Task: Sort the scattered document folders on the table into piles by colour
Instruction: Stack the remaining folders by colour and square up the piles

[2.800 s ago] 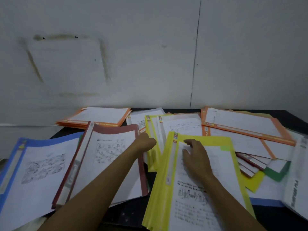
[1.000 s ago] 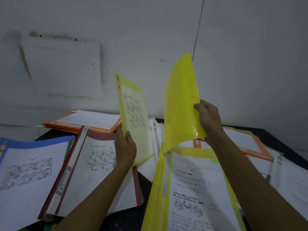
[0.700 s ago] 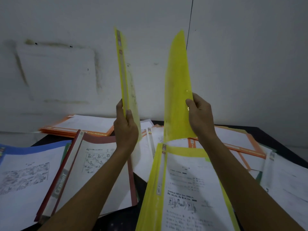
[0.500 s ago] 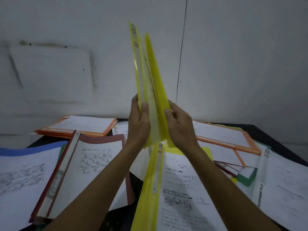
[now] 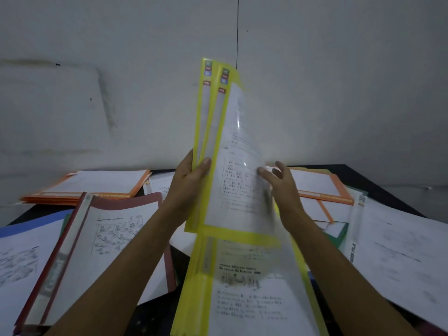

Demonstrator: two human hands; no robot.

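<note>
My left hand (image 5: 189, 183) grips two yellow folders (image 5: 228, 151) by their spine edge and holds them upright above the table. My right hand (image 5: 281, 185) is beside their clear front cover, fingers spread, fingertips touching or nearly touching it. Directly below lies a yellow pile (image 5: 244, 287) with a printed sheet on top. A red folder (image 5: 97, 238) lies to the left, and a blue folder (image 5: 21, 253) at the far left. One orange pile (image 5: 92, 185) sits at the back left, and orange folders (image 5: 322, 187) lie at the back right.
A white folder (image 5: 397, 251) lies at the right, overlapping a green folder (image 5: 339, 236). The black table (image 5: 378, 190) shows at its back right corner. A pale wall (image 5: 145, 93) stands close behind the table.
Both hands picked a yellow folder each off the table, raised them and brought them together. Now the left hand holds both, turned cover toward me, and the right hand has let go.
</note>
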